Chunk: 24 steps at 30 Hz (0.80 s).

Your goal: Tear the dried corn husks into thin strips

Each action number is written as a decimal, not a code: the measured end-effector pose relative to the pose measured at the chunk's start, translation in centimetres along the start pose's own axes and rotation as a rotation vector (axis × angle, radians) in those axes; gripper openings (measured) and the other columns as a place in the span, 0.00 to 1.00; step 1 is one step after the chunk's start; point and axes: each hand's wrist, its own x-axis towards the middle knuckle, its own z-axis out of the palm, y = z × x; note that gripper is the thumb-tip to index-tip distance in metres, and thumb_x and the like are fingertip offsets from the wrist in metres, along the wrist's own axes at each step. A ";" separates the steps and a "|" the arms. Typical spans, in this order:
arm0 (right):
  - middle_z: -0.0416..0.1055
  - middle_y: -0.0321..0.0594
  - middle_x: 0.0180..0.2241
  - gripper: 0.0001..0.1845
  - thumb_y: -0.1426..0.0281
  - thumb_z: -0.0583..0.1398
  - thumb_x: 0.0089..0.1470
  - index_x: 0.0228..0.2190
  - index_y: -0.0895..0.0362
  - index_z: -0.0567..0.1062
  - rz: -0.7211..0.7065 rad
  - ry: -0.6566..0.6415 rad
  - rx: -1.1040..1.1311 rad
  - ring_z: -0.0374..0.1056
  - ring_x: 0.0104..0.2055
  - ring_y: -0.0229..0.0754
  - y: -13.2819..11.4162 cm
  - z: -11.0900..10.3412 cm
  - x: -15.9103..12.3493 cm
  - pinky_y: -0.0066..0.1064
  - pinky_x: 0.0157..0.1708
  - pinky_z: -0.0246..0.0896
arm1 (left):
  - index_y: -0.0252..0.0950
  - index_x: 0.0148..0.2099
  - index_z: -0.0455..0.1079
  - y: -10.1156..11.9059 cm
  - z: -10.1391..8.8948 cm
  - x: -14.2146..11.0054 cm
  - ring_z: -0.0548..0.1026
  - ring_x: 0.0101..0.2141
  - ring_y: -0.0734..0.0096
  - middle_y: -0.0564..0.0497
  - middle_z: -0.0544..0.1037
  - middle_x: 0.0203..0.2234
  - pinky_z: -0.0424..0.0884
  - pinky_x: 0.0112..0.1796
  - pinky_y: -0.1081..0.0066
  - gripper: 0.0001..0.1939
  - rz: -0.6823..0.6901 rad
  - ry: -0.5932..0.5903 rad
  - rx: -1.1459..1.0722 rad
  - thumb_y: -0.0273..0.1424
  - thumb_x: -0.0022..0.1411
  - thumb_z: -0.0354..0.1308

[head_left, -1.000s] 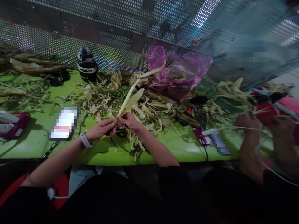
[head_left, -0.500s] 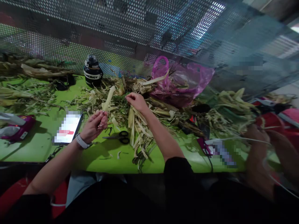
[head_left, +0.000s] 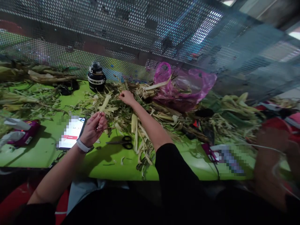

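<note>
My left hand (head_left: 95, 125), with a pale band at its wrist, is closed in a pinch. A pale yellow-green corn husk strip (head_left: 106, 102) rises from its fingertips. My right hand (head_left: 127, 97) is over the pile of dried husks (head_left: 117, 109), fingers pressed together; whatever they hold is too small to make out. Black-handled scissors (head_left: 126, 142) lie on the green table (head_left: 105, 170) just below the pile. Long husk strips (head_left: 136, 126) hang down the table under my right forearm.
A black bottle (head_left: 96, 78) stands behind the pile, beside a pink plastic bag (head_left: 182, 90). To the left are a lit phone (head_left: 72, 132) and a purple tissue box (head_left: 25, 132). A perforated metal screen (head_left: 131, 37) borders the back. Another person's arms (head_left: 269, 150) are at right.
My right hand has moved left across the pile, closer to my left hand. My left hand keeps its pinch on the husk strip. The whole view has shifted slightly.
</note>
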 end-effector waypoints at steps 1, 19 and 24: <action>0.74 0.45 0.38 0.11 0.68 0.56 0.56 0.34 0.60 0.77 0.020 0.036 0.062 0.66 0.42 0.44 0.3 -0.5 0.3 0.34 0.43 0.58 | 0.30 0.36 0.69 0.0 0.0 0.0 0.56 0.16 0.87 0.59 0.60 0.18 0.54 0.16 0.85 0.06 -0.003 -0.004 0.000 0.29 0.60 0.61; 0.75 0.45 0.37 0.16 0.59 0.60 0.52 0.36 0.58 0.79 -0.032 0.020 -0.021 0.67 0.40 0.44 0.2 -2.0 -0.7 0.33 0.42 0.58 | 0.30 0.37 0.69 -0.4 -0.7 0.4 0.57 0.17 0.87 0.58 0.62 0.19 0.54 0.16 0.85 0.07 -0.001 -0.010 0.008 0.28 0.58 0.62; 0.76 0.43 0.40 0.10 0.65 0.61 0.51 0.33 0.56 0.80 0.051 -0.049 -0.054 0.68 0.44 0.46 -0.6 -0.3 -0.1 0.37 0.45 0.59 | 0.31 0.37 0.69 -0.6 -0.8 0.4 0.58 0.17 0.87 0.58 0.63 0.19 0.55 0.17 0.86 0.07 -0.008 0.008 0.015 0.28 0.57 0.63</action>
